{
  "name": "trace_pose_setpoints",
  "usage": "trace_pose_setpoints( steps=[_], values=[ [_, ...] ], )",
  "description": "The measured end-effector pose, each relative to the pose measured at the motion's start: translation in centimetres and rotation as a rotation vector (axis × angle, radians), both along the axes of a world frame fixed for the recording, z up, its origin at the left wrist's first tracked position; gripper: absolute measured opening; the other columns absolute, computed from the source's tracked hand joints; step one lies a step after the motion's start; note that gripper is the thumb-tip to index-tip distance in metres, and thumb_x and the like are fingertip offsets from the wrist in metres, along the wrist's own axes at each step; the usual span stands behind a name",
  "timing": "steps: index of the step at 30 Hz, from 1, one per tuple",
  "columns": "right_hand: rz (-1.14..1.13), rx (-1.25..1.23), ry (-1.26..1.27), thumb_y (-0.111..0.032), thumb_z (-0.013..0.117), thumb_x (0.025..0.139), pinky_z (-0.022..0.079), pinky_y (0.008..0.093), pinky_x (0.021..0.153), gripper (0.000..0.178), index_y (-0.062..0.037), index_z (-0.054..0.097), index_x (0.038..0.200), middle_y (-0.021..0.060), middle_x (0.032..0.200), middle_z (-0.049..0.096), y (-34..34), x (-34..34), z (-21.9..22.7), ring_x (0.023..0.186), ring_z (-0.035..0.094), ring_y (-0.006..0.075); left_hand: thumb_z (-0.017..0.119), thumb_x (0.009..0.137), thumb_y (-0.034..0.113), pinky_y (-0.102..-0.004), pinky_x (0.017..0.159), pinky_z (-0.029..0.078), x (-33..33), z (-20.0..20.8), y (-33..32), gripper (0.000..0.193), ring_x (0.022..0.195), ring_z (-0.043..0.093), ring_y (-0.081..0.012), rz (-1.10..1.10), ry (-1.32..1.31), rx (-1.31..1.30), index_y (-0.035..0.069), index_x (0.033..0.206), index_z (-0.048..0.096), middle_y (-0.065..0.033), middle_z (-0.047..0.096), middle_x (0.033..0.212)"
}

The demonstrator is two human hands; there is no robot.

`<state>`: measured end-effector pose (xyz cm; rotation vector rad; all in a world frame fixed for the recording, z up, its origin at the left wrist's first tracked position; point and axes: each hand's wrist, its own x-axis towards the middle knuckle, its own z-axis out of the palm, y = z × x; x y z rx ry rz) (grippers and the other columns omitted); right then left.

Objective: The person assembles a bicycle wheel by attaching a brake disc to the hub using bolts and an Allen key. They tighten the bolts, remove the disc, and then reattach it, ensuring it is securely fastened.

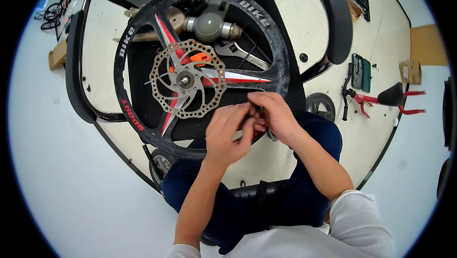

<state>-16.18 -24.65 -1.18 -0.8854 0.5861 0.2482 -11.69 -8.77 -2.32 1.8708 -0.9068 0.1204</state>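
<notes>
At the near edge of the wheel (238, 77), both hands (224, 135) meet.

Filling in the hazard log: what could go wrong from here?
A small dark part, mostly hidden, shows between the left hand and right hand; it might slip and drop.
The wheel overhangs the seat's front edge, so pressing there could tip it.
The bare brake disc faces up near the left hand; brushing its edge might scrape skin.
</notes>
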Motion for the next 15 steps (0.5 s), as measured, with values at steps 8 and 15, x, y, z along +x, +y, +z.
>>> trace_pose_setpoints(
  steps=[8,15],
  values=[
    [-0.033,0.228,-0.042,-0.032,0.049,0.104,0.055,0.0383,0.096,0.047,0.0109,0.063,0.118,0.0231,0.115,0.069,-0.9,0.2,0.6,0.109,0.069,0.0280,0.080,0.076,0.008,-0.0386,0.084,0.055,0.7,-0.2,-0.8,0.038,0.102,0.063,-0.0304,-0.008,-0.020,0.135,0.007,0.113,0.075,-0.0124,0.062,0.119],
    [0.083,0.228,-0.085,-0.010,0.048,0.101,0.056,0.0370,0.099,0.037,0.0150,0.057,0.126,0.0238,0.118,0.068,-1.4,-0.3,-0.2,0.110,0.070,0.0267,0.080,0.074,0.000,-0.0360,0.083,0.056,0.7,-0.4,0.3,0.032,0.098,0.067,-0.0282,0.031,-0.044,0.103,0.008,0.105,0.076,-0.0103,0.068,0.115]
  ],
)
